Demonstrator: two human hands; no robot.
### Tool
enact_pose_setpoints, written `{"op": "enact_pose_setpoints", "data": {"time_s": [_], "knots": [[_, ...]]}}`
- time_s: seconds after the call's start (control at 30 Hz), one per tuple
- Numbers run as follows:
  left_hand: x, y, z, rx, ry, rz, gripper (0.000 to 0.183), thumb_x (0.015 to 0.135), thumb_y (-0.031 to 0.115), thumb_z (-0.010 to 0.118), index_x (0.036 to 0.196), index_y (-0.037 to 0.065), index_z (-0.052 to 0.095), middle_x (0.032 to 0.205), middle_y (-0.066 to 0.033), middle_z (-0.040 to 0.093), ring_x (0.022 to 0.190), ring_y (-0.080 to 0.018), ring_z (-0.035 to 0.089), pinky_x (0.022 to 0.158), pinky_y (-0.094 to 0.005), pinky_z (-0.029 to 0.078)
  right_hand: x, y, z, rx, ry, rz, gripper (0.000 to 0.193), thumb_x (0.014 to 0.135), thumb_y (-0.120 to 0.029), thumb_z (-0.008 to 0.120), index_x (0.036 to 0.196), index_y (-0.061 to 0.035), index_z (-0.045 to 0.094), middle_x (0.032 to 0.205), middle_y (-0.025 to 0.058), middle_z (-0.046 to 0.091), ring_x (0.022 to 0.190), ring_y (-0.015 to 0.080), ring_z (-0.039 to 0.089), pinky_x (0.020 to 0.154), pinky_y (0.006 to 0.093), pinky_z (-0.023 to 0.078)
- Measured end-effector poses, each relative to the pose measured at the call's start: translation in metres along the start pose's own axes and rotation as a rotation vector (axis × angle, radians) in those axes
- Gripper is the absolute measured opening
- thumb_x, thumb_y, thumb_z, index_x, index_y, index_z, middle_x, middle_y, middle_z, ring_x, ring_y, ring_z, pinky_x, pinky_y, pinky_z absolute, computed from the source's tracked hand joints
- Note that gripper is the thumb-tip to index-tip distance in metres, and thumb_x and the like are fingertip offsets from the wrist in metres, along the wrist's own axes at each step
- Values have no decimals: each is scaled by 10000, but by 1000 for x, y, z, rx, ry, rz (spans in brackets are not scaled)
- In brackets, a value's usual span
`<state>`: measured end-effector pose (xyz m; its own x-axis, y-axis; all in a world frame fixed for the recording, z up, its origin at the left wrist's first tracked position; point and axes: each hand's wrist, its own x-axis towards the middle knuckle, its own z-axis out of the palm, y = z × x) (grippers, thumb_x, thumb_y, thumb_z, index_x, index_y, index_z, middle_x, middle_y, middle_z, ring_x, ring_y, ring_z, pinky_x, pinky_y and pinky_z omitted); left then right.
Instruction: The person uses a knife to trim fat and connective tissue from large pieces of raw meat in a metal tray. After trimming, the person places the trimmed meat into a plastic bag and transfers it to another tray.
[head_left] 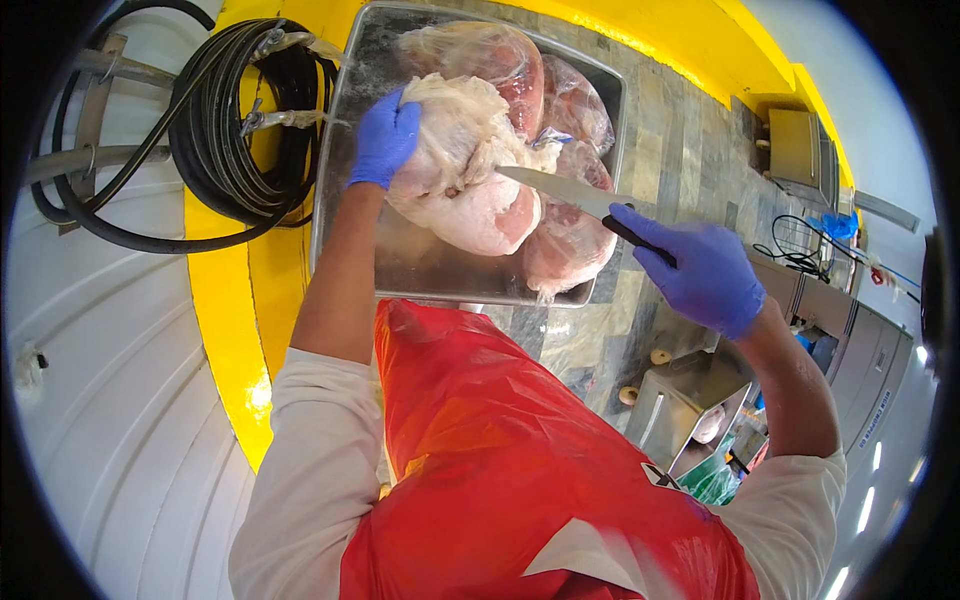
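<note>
A large pale piece of raw meat, covered with fat, lies on other meat in a steel tray. My left hand, in a blue glove, grips its upper left edge; the fingertips are partly hidden behind it. In my right hand, also blue-gloved, is a knife with a long blade and a black handle. Its blade points left, and the tip is at the meat's right side. Beside and behind lie several reddish cuts in clear film, among them a big one at the far side.
A coiled black hose hangs on the left by a white ribbed wall. Yellow barriers run along the left and the far side. On the right, beyond the tiled floor, stand a steel container and grey cabinets.
</note>
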<state>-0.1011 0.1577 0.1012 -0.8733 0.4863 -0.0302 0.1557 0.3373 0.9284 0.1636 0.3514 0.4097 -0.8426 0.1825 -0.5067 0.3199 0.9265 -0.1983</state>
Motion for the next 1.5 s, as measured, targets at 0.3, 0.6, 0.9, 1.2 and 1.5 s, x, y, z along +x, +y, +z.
{"op": "enact_pose_setpoints", "data": {"time_s": [0.3, 0.6, 0.9, 1.2, 1.5], "knots": [[0, -4, -1, -97, 20, 91, 417, 910, 266, 581, 1252, 55, 693, 1184, -242, 696, 1124, -422, 659, 990, -450, 515, 16, -14, -23, -36, -124, 83, 416, 947, -230, 649, 1360, -281, 650, 865, 159, 716, 720, 382, 677, 671, 465, 549], [0, -1, -2, -12, 33, 25, 407, 903, 254, 589, 1235, 44, 695, 1182, -243, 695, 1113, -422, 658, 979, -460, 518, 12, -23, -8, -86, -62, 54, 513, 938, -206, 643, 1442, -281, 587, 771, 189, 659, 671, 388, 642, 642, 455, 508], [-4, -4, 0, -57, 48, 88, 402, 897, 232, 603, 1224, 15, 692, 1179, -249, 695, 1113, -423, 656, 987, -456, 511, 20, -28, -11, -76, -199, 140, 480, 958, -236, 629, 1435, -264, 584, 764, 199, 655, 665, 403, 649, 636, 481, 508], [-1, 2, -1, -14, 101, 105, 373, 890, 231, 598, 1169, 9, 710, 1113, -264, 703, 1060, -437, 670, 955, -468, 523, 44, -9, 62, -16, -14, -18, 493, 975, -258, 601, 1465, -277, 548, 777, 198, 680, 689, 402, 672, 626, 501, 535], [0, 11, 9, 65, 91, -13, 373, 876, 278, 561, 1083, 18, 731, 994, -291, 694, 943, -466, 681, 835, -491, 541, 7, 40, 170, 111, 378, -97, 556, 955, -224, 667, 1489, -310, 540, 667, 120, 575, 539, 303, 591, 515, 418, 504]]}}
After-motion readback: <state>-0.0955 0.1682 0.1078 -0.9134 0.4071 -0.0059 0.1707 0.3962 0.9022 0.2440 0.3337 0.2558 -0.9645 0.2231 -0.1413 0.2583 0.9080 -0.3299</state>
